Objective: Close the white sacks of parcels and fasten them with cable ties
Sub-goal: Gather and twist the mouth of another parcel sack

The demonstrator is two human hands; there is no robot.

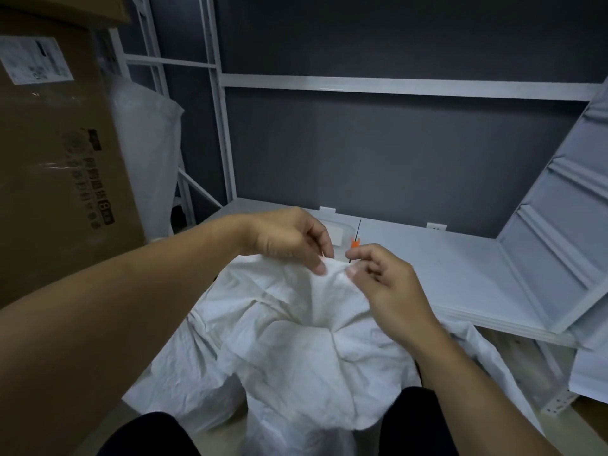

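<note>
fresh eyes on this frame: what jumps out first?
Both hands meet at centre over the crumpled white sack that fills the lower middle. The left hand pinches its gathered fabric, and the right hand pinches a thin black cable tie with an orange head. A big cardboard box looms at the left, and a white metal shelf runs behind.

A large cardboard box (pixel 56 153) with a paper label stood at the near left. Beside it, farther back, was a bundle in clear plastic wrap (pixel 148 143). A white metal rack (pixel 394 85) lined the dark grey wall (pixel 378 153), and a clear tub (pixel 340 227) sat on its shelf (pixel 460 258).
</note>
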